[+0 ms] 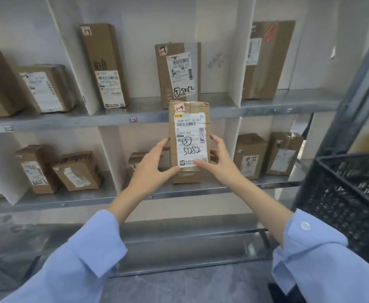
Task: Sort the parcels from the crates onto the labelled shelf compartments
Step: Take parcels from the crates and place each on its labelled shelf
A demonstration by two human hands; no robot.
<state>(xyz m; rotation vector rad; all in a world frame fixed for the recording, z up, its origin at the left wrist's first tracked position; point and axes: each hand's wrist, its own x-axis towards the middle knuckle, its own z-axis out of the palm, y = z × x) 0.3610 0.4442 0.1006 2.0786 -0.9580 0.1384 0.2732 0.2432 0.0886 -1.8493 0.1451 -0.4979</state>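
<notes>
Masking a shelved box [134, 159]: held parcel [189, 136].

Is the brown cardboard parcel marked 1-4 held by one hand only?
No: left hand and right hand both hold the brown cardboard parcel.

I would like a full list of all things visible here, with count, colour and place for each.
Held parcel: one, brown with white label, upright before the shelf.
Upper parcels: five, brown, upper shelf compartments.
Lower parcels: at least five, brown, lower compartments, some hidden by hands.
Shelf: one, grey metal, across the view.
Dividers: several, white, between compartments.
Crate: one, black, right side.
Sleeves: two, light blue, bottom.
Left hand: one, grips the held parcel's left edge.
Right hand: one, grips its right edge.
</notes>
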